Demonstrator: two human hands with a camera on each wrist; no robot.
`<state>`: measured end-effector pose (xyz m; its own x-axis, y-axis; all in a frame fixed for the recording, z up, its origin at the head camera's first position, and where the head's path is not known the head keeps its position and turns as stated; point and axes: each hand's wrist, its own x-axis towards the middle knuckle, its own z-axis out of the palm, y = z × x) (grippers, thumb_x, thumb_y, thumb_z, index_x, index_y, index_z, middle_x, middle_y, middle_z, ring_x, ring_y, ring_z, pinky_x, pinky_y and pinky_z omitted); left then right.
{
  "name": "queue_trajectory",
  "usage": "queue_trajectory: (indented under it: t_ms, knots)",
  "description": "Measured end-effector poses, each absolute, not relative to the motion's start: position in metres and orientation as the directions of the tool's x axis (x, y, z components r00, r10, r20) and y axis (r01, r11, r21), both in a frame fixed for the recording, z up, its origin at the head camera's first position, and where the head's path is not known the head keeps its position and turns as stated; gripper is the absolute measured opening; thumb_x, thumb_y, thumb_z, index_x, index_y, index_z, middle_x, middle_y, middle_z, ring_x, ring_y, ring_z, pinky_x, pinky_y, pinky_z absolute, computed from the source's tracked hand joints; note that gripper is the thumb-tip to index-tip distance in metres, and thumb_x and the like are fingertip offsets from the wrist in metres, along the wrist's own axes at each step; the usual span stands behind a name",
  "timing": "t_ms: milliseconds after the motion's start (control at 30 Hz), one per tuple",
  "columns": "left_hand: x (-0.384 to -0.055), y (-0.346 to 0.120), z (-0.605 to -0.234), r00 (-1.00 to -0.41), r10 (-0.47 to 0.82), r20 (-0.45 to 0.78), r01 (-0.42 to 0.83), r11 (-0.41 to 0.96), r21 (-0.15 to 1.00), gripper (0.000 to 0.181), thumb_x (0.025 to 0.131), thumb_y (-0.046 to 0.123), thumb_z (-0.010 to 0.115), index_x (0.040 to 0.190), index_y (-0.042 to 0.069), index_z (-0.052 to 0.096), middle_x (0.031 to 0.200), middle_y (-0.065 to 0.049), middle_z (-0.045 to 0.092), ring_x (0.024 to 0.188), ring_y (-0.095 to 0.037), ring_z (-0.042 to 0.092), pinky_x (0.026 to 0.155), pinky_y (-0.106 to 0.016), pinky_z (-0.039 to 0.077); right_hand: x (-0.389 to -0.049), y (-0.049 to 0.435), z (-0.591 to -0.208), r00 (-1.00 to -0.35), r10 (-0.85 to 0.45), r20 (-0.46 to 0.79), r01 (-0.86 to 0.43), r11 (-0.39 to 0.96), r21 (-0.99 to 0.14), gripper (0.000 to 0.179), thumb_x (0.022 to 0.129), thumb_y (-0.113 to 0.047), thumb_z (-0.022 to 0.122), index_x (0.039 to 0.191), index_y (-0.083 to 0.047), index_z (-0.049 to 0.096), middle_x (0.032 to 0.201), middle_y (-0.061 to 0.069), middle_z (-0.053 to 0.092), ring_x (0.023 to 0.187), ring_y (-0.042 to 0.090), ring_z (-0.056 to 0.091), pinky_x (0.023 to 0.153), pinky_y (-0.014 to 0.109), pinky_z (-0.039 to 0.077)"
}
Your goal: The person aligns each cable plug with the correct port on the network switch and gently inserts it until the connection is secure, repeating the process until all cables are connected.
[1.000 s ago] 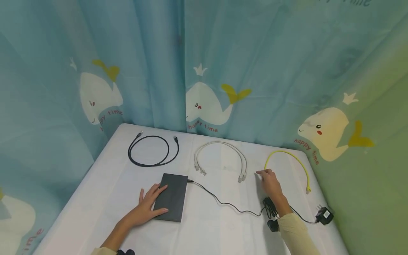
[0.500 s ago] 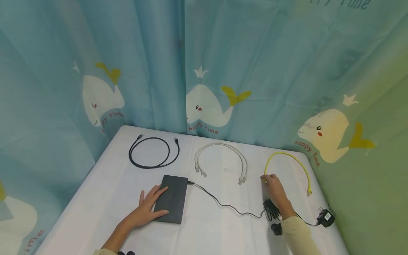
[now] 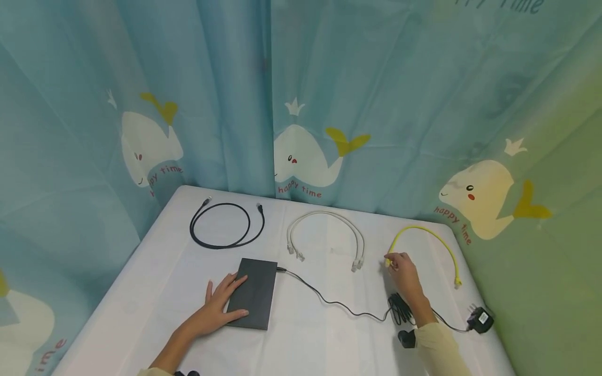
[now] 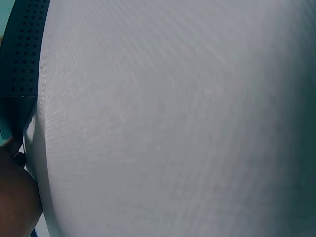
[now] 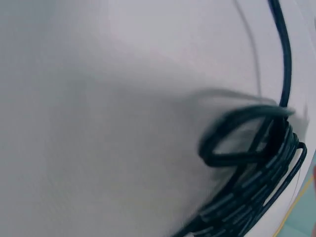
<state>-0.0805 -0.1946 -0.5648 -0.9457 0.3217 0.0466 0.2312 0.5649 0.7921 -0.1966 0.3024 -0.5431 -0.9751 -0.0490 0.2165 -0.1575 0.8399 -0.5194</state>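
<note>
Tabletop has our yellow cable arched near its far right corner, and we're pinching the cable's left end with our right hand. Our left hand is spread out on the flat dark box, black cord plugged into its side.

curtain: red "happy time" by whales | dark "time", top right | adapter label: illegible

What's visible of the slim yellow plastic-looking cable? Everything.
Slim yellow cable, plastic-looking, arched at the right of the white cloth-covered table, bowing away from the person. The bare right hand pinches its left end, mostly hidden. Its free right end, a yellow connector with a pale tip, lies near the table's right edge.
</note>
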Motion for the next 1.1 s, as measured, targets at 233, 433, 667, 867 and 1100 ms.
queue_trajectory:
  t_ms: [233,433,667,867,1100]
  knots:
    - [-0.081,-0.194,-0.566,-0.946,0.320,0.057,0.238,0.561,0.793,0.079,0.082,0.038,0.071,0.147,0.014,0.034,0.149,-0.021,0.022,0.137,-0.044,0.011,0.100,-0.062,-0.017,-0.193,0.297,-0.537,-0.874,0.034,0.484,-0.286,0.769,-0.572,0.025,0.086,0.007,0.061,0.110,0.000,0.065,0.112,0.017,0.054,0.094,0.027,0.058,0.078,0.026,0.050]
    - [-0.080,-0.194,-0.565,-0.948,0.314,0.045,0.225,0.563,0.795,0.079,0.082,0.038,0.071,0.147,0.014,0.033,0.149,-0.022,0.021,0.137,-0.045,0.011,0.100,-0.062,-0.017,-0.192,0.292,-0.526,-0.787,0.039,0.615,-0.431,0.679,-0.595,0.028,0.085,0.012,0.060,0.111,0.003,0.064,0.111,0.015,0.062,0.101,0.019,0.058,0.084,0.005,0.038]
    - [-0.083,-0.194,-0.564,-0.950,0.308,0.045,0.224,0.578,0.784,0.079,0.083,0.039,0.071,0.147,0.016,0.033,0.149,-0.022,0.021,0.137,-0.045,0.010,0.101,-0.061,-0.017,-0.196,0.283,-0.510,-0.751,0.119,0.649,-0.462,0.608,-0.646,0.021,0.091,0.006,0.055,0.111,0.004,0.062,0.109,0.015,0.063,0.102,0.009,0.056,0.085,0.012,0.041]
    - [-0.082,-0.192,-0.564,-0.952,0.302,0.057,0.230,0.576,0.784,0.077,0.083,0.037,0.070,0.146,0.014,0.034,0.148,-0.024,0.022,0.136,-0.046,0.011,0.100,-0.062,-0.016,-0.195,0.275,-0.498,-0.710,0.277,0.647,-0.420,0.571,-0.706,0.024,0.096,-0.001,0.049,0.118,0.008,0.052,0.113,0.016,0.059,0.098,0.008,0.053,0.081,0.015,0.039]
    - [-0.081,-0.192,-0.565,-0.950,0.309,0.054,0.234,0.583,0.778,0.077,0.083,0.038,0.070,0.146,0.014,0.034,0.148,-0.023,0.022,0.136,-0.047,0.011,0.100,-0.063,-0.016,-0.186,0.269,-0.485,-0.611,0.465,0.640,-0.408,0.508,-0.758,0.024,0.097,-0.005,0.046,0.116,0.009,0.044,0.092,-0.004,0.056,0.089,0.004,0.050,0.078,0.018,0.038]
